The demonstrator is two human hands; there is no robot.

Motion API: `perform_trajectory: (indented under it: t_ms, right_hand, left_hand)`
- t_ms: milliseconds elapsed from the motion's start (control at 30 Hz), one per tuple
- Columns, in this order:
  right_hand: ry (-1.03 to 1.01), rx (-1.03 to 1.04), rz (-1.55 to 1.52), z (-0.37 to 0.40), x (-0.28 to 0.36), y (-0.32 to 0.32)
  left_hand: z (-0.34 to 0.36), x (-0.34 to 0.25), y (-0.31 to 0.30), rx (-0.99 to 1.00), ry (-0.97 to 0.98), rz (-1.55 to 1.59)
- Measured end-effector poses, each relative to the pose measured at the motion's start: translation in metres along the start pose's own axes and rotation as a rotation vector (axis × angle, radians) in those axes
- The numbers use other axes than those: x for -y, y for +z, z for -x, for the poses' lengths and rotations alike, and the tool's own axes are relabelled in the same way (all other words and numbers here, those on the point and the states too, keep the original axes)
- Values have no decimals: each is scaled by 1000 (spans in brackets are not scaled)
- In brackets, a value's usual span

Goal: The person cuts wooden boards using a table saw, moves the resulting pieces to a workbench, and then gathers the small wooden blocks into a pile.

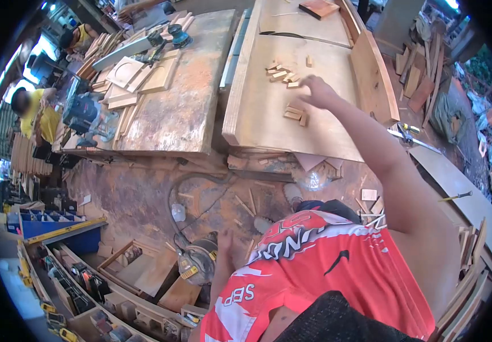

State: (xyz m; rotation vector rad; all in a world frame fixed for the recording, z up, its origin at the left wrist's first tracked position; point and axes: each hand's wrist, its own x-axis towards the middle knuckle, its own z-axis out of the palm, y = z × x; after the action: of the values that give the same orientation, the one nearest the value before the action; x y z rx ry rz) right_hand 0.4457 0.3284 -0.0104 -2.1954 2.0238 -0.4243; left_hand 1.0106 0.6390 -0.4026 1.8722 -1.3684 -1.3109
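My right hand (pixel 316 94) reaches over the pale board of a wooden-sided workpiece (pixel 331 134). Its fingers look apart, with nothing visible between them. Just left of the fingertips lies a loose group of small wooden blocks (pixel 279 74). One block (pixel 309 61) stands apart above the hand, and a smaller cluster of blocks (pixel 296 115) lies below it. Low beside my body, my left hand (pixel 225 239) is near a round yellow-labelled power tool (pixel 196 263); its fingers are too unclear to make out.
Left of the workpiece is a dusty table (pixel 180 108) with wooden panels (pixel 126 74) and power tools (pixel 80 111). A person in yellow (pixel 38 117) is at far left. Offcuts and a hose (pixel 172 199) lie on the floor. Tool trays (pixel 80 273) stand lower left.
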Motion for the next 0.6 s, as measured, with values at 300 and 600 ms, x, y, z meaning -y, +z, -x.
perform_trajectory:
  t_ms: [300,600]
  right_hand:
    - [372,-312,-486,-144,-99,88]
    - [-335,142,-636,-145,-4,96]
  left_hand:
    - [-26,-405,-29,-356,440,183]
    - [-118,-566,7,-468,969,-345]
